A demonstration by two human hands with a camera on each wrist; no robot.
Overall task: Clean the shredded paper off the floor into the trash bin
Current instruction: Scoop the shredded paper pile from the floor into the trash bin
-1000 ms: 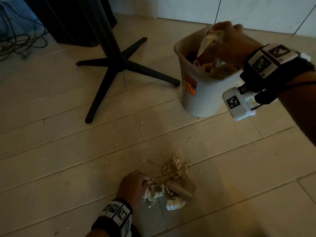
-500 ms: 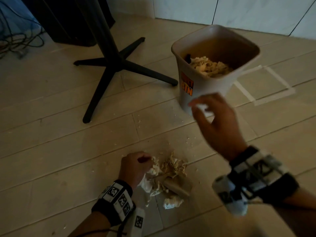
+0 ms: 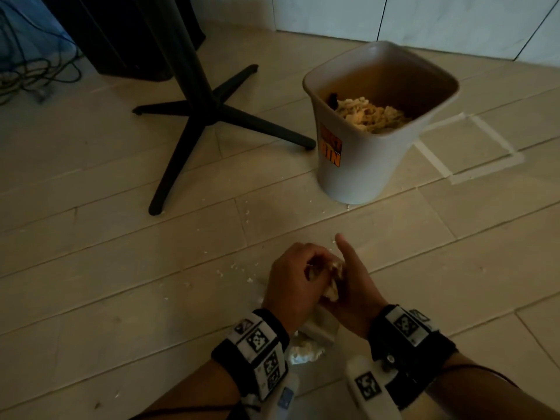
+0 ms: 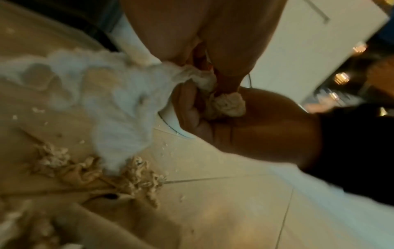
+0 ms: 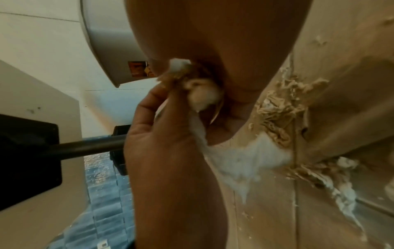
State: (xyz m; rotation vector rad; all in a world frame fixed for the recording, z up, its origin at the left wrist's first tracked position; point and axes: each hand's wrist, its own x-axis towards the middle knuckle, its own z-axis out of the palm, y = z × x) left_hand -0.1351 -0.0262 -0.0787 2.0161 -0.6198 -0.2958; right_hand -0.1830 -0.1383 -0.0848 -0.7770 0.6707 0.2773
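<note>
My left hand point(image 3: 295, 283) and right hand point(image 3: 354, 289) meet low over the floor and grip one wad of shredded paper point(image 3: 333, 278) between them. In the left wrist view the wad point(image 4: 228, 106) sits in curled fingers and a white tissue strip point(image 4: 127, 104) hangs from it to the pile point(image 4: 138, 178) on the floor. The right wrist view shows the same wad point(image 5: 202, 94) and pile point(image 5: 277, 114). More paper point(image 3: 306, 351) lies under my wrists. The white trash bin point(image 3: 357, 171) stands ahead to the right, with shredded paper point(image 3: 372, 115) inside.
A black four-legged table base point(image 3: 212, 116) stands left of the bin. Cables point(image 3: 33, 71) lie at the far left. White tape lines point(image 3: 485, 165) mark the floor right of the bin. Small paper crumbs point(image 3: 236, 266) dot the tiles. Brown paper point(image 4: 106, 215) lies by the pile.
My right hand left the bin empty and came down to the pile beside my left hand. Both hands now hold a wad lifted off the floor.
</note>
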